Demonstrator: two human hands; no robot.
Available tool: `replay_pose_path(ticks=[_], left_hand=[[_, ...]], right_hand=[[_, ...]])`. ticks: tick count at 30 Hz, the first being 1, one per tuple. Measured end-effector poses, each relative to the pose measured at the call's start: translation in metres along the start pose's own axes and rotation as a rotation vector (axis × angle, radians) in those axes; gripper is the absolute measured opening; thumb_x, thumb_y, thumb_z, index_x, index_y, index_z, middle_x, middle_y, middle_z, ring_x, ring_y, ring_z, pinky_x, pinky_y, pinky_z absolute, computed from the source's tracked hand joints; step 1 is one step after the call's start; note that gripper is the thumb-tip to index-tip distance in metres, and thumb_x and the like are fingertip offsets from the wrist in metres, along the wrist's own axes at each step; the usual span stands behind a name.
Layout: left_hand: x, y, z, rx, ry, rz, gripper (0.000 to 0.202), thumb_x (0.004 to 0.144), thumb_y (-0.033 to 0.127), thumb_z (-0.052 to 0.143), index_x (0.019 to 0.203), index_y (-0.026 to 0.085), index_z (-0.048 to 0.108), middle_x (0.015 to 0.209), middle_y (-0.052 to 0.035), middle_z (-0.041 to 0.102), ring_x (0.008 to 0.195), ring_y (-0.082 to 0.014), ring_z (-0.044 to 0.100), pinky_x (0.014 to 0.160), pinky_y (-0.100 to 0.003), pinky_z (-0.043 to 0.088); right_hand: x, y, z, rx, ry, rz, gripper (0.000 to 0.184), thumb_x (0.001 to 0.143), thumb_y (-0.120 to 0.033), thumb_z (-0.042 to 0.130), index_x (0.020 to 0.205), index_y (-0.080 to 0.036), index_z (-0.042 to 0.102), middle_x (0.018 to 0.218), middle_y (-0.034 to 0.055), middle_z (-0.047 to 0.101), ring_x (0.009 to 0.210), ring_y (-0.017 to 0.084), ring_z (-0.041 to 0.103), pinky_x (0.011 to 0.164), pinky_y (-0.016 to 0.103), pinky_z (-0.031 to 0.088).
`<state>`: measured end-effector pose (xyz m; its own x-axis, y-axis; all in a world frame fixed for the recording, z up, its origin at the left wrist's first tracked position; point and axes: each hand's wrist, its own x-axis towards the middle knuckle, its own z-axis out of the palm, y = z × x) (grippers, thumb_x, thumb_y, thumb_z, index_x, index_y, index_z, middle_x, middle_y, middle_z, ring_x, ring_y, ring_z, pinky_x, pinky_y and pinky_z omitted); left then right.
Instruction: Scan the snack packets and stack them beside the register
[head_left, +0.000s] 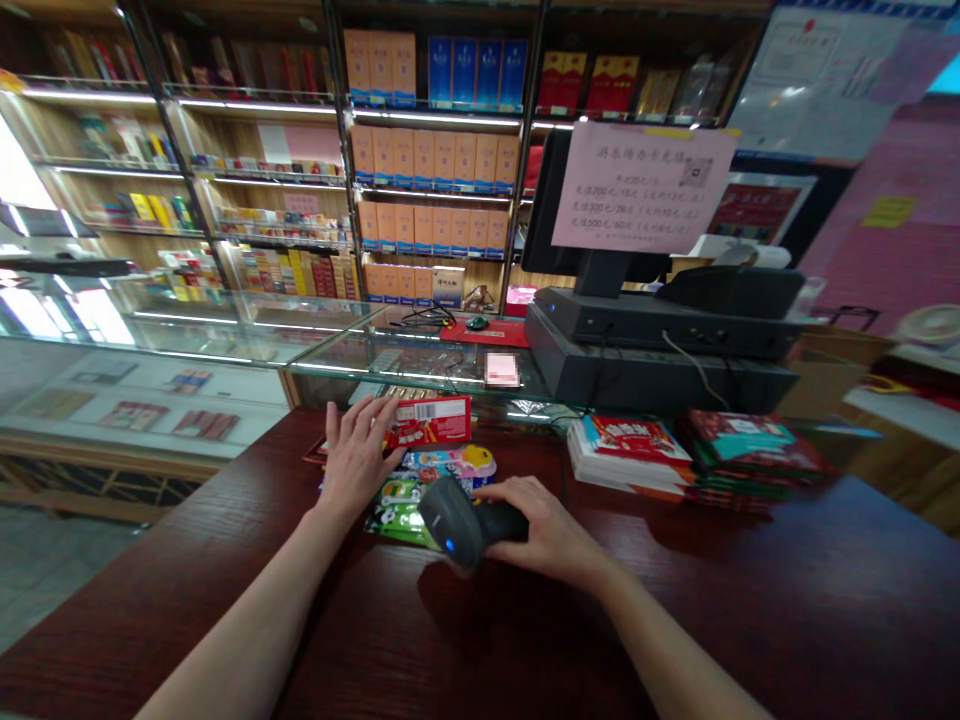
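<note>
My right hand [536, 530] is wrapped round the handle of a dark barcode scanner [450, 525], which shows a small blue light. My left hand [356, 455] rests with fingers stretched out on the left part of a red packet [442, 420] that bears a barcode on a white strip. Just below that packet lies a pink and blue packet with a yellow figure [476, 460]. A green packet with panda pictures [394, 510] is nearest to me, partly covered by the scanner. The fingers of my left hand hide the red packet's left end.
Stacks of white-edged red packs [630, 445] and dark red-green packs [750, 450] stand right on the brown counter [375, 640]. Behind are a glass display case [337, 350], a monitor with a pink notice [645, 190] and a black cash drawer [660, 360]. Boxed goods fill the back shelves.
</note>
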<state>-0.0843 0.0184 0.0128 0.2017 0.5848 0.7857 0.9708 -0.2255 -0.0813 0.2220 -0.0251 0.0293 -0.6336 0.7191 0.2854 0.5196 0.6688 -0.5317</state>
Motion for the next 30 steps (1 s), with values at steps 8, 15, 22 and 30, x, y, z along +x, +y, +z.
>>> replay_pose_path(ticks=[8, 15, 22, 30], left_hand=[[0.0008, 0.0036, -0.0020, -0.034, -0.005, -0.014, 0.076, 0.085, 0.027, 0.067, 0.154, 0.025, 0.034, 0.143, -0.0124, 0.057, 0.138, -0.0330, 0.044, 0.124, -0.062, 0.008], [-0.0006, 0.0041, -0.0004, -0.035, -0.019, -0.017, 0.076, 0.085, 0.028, 0.068, 0.153, 0.023, 0.036, 0.143, -0.0128, 0.057, 0.139, -0.0331, 0.045, 0.125, -0.061, 0.007], [-0.0004, 0.0049, -0.0010, -0.035, -0.019, -0.018, 0.073, 0.085, 0.027, 0.068, 0.152, 0.022, 0.039, 0.142, -0.0122, 0.057, 0.139, -0.0322, 0.044, 0.126, -0.060, 0.007], [-0.0002, 0.0035, -0.0010, -0.039, -0.018, -0.014, 0.077, 0.086, 0.028, 0.067, 0.154, 0.025, 0.033, 0.144, -0.0117, 0.056, 0.140, -0.0325, 0.044, 0.125, -0.061, 0.008]], right_hand=[[0.0045, 0.0024, 0.0019, -0.032, 0.193, 0.118, 0.045, 0.081, -0.033, 0.077, 0.124, -0.026, 0.064, 0.119, 0.0065, 0.072, 0.110, 0.027, 0.063, 0.098, 0.042, 0.044], [0.0046, 0.0029, 0.0049, -0.038, 0.186, 0.127, 0.044, 0.082, -0.034, 0.076, 0.124, -0.026, 0.063, 0.124, 0.0065, 0.071, 0.114, 0.028, 0.062, 0.099, 0.044, 0.043], [0.0048, 0.0046, 0.0062, -0.036, 0.196, 0.117, 0.044, 0.083, -0.035, 0.076, 0.124, -0.026, 0.062, 0.123, 0.0068, 0.071, 0.114, 0.028, 0.062, 0.099, 0.044, 0.043], [0.0008, 0.0058, 0.0075, -0.029, 0.019, 0.021, 0.051, 0.078, -0.041, 0.081, 0.124, -0.025, 0.064, 0.122, 0.0068, 0.071, 0.116, 0.027, 0.061, 0.102, 0.041, 0.041]])
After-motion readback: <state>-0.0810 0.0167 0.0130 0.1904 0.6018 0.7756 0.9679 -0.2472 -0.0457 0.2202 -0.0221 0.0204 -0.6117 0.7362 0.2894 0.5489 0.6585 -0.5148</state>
